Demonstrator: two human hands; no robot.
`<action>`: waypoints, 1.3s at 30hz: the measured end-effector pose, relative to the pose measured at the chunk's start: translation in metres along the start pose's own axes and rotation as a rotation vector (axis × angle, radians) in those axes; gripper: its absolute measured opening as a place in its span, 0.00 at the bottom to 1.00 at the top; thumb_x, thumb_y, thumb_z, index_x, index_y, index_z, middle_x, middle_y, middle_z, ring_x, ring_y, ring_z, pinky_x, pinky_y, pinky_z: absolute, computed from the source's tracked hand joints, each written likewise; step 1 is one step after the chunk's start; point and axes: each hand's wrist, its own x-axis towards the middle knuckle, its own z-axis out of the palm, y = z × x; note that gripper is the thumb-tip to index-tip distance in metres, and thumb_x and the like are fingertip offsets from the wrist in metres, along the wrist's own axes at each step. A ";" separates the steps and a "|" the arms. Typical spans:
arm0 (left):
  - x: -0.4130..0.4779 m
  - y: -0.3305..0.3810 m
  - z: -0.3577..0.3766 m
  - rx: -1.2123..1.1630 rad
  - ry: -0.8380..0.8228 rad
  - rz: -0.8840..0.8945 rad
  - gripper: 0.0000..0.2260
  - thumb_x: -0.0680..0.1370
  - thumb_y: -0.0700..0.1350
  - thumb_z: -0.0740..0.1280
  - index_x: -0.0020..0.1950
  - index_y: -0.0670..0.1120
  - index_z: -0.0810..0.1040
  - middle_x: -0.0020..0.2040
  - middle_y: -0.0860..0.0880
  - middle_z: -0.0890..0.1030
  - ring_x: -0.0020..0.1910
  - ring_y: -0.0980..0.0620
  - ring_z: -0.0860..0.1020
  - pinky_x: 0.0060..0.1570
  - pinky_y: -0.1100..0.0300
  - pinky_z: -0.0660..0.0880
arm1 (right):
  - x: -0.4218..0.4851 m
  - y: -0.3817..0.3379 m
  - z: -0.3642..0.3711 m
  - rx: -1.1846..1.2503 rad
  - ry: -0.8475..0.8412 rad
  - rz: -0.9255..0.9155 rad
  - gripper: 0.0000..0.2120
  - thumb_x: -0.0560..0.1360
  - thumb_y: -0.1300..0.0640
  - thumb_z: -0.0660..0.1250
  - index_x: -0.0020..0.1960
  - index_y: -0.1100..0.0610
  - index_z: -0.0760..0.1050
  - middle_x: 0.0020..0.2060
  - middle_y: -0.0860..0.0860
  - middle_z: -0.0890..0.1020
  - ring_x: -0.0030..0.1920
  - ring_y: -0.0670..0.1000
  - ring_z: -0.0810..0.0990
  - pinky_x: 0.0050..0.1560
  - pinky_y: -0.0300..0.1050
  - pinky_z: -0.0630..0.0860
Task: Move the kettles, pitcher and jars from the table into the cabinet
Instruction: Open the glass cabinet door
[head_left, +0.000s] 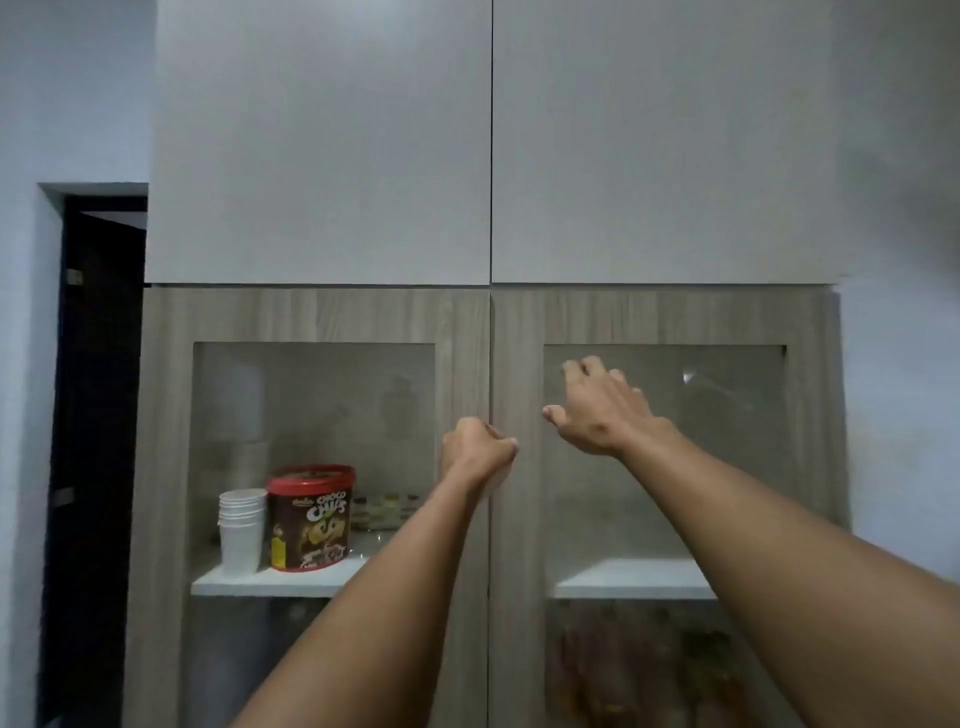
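Cabinet (322, 314) in wood-grain and glass — left hand (478, 449) fisted at seam, right hand (602, 410) fingers (574, 370) splayed

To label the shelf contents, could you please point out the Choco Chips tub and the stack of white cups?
Choco Chips tub (310, 519): head view, middle of its brown label.
stack of white cups (240, 545): head view, side of the lowest cup.

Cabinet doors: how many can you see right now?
4. Upper left white door, upper right white door, lower left glass door, lower right glass door. Any further down are out of view.
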 end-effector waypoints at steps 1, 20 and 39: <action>0.014 0.001 0.005 -0.042 0.011 -0.003 0.09 0.75 0.48 0.71 0.52 0.46 0.85 0.53 0.44 0.85 0.54 0.44 0.83 0.56 0.51 0.80 | 0.015 0.001 0.005 0.007 0.014 -0.022 0.28 0.78 0.43 0.63 0.72 0.57 0.64 0.71 0.58 0.66 0.69 0.63 0.69 0.65 0.61 0.70; 0.202 0.010 0.062 -0.073 0.391 0.122 0.06 0.71 0.52 0.76 0.43 0.50 0.87 0.42 0.50 0.86 0.39 0.53 0.80 0.36 0.63 0.71 | 0.259 -0.010 0.070 0.157 0.162 -0.106 0.53 0.65 0.41 0.78 0.79 0.50 0.51 0.70 0.60 0.67 0.67 0.65 0.71 0.63 0.56 0.72; 0.022 0.012 0.036 -0.070 -0.056 0.181 0.19 0.73 0.56 0.73 0.54 0.43 0.81 0.51 0.45 0.85 0.52 0.44 0.82 0.46 0.56 0.77 | 0.099 -0.025 -0.029 0.485 0.319 0.043 0.45 0.67 0.39 0.75 0.77 0.44 0.55 0.73 0.62 0.62 0.68 0.67 0.70 0.66 0.62 0.73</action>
